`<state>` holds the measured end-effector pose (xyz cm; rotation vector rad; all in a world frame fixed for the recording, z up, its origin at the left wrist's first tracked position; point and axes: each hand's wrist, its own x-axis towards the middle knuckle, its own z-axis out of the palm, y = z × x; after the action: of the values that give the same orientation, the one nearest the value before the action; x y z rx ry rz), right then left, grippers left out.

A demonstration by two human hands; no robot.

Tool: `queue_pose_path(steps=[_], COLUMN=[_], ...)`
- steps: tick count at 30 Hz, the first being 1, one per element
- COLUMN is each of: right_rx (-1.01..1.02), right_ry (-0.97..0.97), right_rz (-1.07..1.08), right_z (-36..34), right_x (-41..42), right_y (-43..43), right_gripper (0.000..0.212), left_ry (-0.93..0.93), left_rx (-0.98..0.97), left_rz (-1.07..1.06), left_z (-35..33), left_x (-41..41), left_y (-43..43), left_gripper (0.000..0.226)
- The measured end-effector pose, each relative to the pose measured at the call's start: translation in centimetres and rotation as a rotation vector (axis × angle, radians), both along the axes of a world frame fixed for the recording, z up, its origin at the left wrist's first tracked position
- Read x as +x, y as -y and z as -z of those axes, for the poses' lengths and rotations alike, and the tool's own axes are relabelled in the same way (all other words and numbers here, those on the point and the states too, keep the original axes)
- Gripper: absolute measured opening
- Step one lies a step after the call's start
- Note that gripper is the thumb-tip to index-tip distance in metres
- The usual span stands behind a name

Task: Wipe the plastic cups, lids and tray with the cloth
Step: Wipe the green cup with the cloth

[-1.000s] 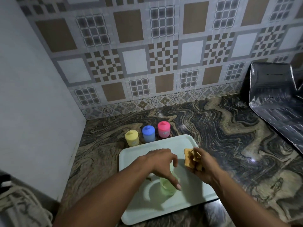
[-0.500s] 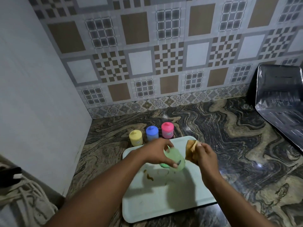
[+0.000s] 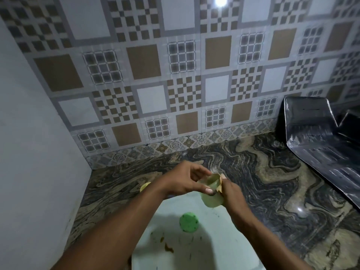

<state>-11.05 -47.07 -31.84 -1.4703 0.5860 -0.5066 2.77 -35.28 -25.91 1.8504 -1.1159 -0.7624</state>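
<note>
The pale green plastic cup is held in mid-air at the centre of the frame, tilted, above the far end of the white tray. The left hand grips it from the left, thumb laid across its side and fingers curled behind it. The right hand closes round a tan cloth and presses it against the cup's upper end; whether the cloth goes inside cannot be told. A green lid lies on the tray in the lower centre, near brown stains. A yellow cup top peeks out behind the left wrist. The tray rests on a swirled stone countertop, with a crumpled silvery sheet at the right edge.
</note>
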Motion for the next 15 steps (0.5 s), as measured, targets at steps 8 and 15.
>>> queue_pose_path(steps=[8,15], right_rx=[0.594,0.601], right_ry=[-0.105,-0.024], right_rz=[-0.052,0.003], right_z=[-2.4,-3.2], right_x=[1.1,1.8], right_y=[0.2,-0.3], right_gripper=[0.04,0.031], left_ry=[0.177,0.206], left_rx=[0.022,0.006], left_rz=[0.062,0.008], left_z=[-1.7,-1.6], left_x=[1.3,0.7], left_y=[1.2,2.4], left_gripper=[0.021,0.018])
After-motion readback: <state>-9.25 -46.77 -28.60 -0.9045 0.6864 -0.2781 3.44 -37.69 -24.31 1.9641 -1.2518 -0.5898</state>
